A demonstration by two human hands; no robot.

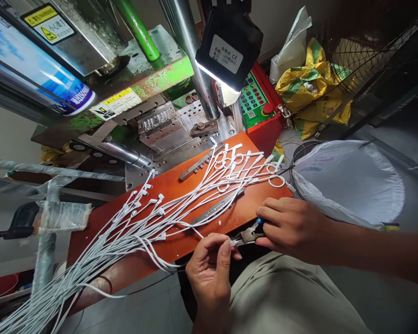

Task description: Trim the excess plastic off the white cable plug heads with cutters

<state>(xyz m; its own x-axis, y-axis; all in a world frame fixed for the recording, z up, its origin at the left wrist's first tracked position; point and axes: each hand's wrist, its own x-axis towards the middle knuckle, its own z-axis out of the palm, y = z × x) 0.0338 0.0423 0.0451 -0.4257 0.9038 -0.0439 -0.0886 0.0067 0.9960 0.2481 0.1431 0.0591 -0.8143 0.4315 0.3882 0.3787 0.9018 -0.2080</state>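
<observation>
My left hand (212, 264) pinches the small white end of a cable between thumb and fingers, above my lap. In my right hand (285, 225) is a pair of blue-handled pliers (248, 234), their metal jaws turned toward that white end. Whether the jaws touch it I cannot tell. A large bundle of white cables (153, 213) with moulded plugs and loops spreads across the orange board (254, 204), close beyond my hands. Two metal bars lie there too: a slotted one (216, 208) under the cables and a notched one (195, 169) farther back.
Behind the board stands a press with a metal mould (160, 123), a black lamp (230, 44) and a red-and-green control box (256, 99). A white-lined bin (348, 181) is at my right, with yellow sacks (313, 88) beyond. Wrapped metal bars (48, 241) are at left.
</observation>
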